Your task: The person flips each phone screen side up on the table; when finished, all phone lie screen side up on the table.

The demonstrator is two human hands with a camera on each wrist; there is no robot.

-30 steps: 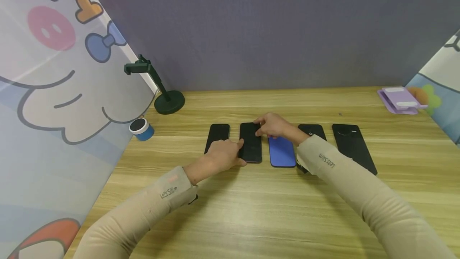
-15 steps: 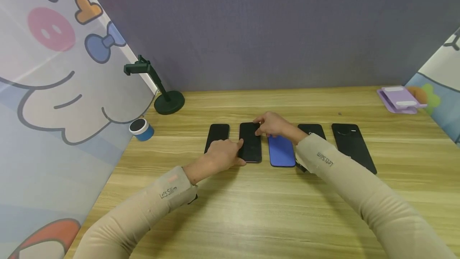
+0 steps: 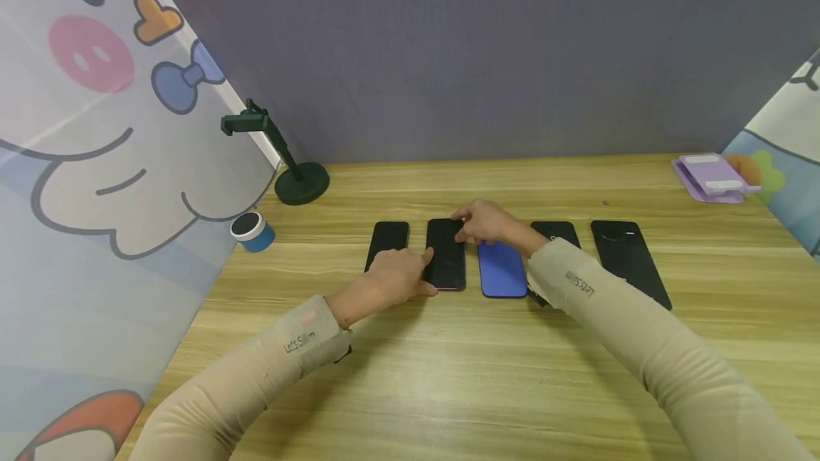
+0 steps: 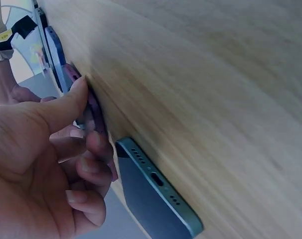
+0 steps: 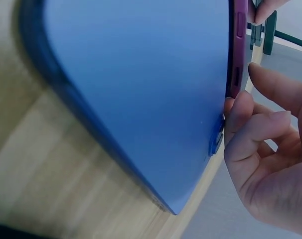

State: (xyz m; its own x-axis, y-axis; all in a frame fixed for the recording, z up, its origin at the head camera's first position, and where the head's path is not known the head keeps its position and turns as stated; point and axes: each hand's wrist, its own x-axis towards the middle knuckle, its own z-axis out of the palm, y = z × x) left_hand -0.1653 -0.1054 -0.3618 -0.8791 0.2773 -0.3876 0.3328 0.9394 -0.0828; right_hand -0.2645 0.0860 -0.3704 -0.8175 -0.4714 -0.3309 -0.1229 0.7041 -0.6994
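A black-screened smartphone (image 3: 446, 262) with a maroon frame lies flat on the wooden table. My left hand (image 3: 397, 272) holds its lower left side, the thumb at the bottom corner in the left wrist view. At the upper right corner, the curled fingers of my right hand (image 3: 485, 221) grip its edge; the maroon frame (image 5: 239, 50) meets those fingertips in the right wrist view. Partly under the left hand is another dark phone (image 3: 389, 235), whose frame (image 4: 166, 186) is teal. A blue phone (image 3: 502, 272) lies to the right, below the right hand.
Further right lie a black phone (image 3: 557, 229), partly hidden by the right sleeve, and a larger black phone (image 3: 631, 255). A dark green stand (image 3: 301, 182) and a blue jar (image 3: 254, 233) are at the left. A lilac stand (image 3: 714, 178) sits back right.
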